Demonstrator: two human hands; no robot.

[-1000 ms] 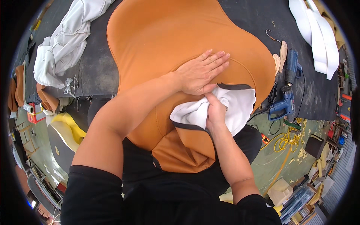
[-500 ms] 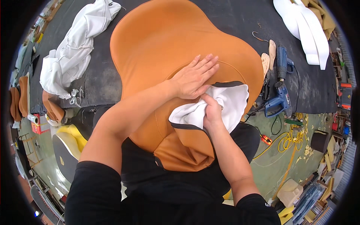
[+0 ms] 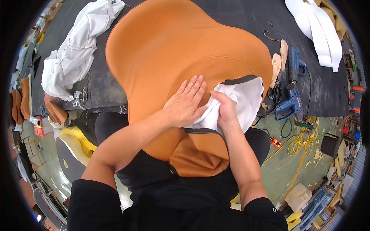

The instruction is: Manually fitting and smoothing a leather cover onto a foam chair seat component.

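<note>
While the left hand point(image 3: 185, 103) lies flat, grasping nothing, on the tan seat cover point(image 3: 169, 42), whose length runs forward and leftward from it, the right hand point(image 3: 226, 109), just rightward, grips the turned-back white lining point(image 3: 248, 96).

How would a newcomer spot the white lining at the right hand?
Find the big orange-brown cover in the middle, partly over the black table. On its near right side, the right hand holds a white lining with dark edging. Unlike the crumpled white cloth at left and the smooth white strips at upper right, it's dark-edged and in hand.
</note>
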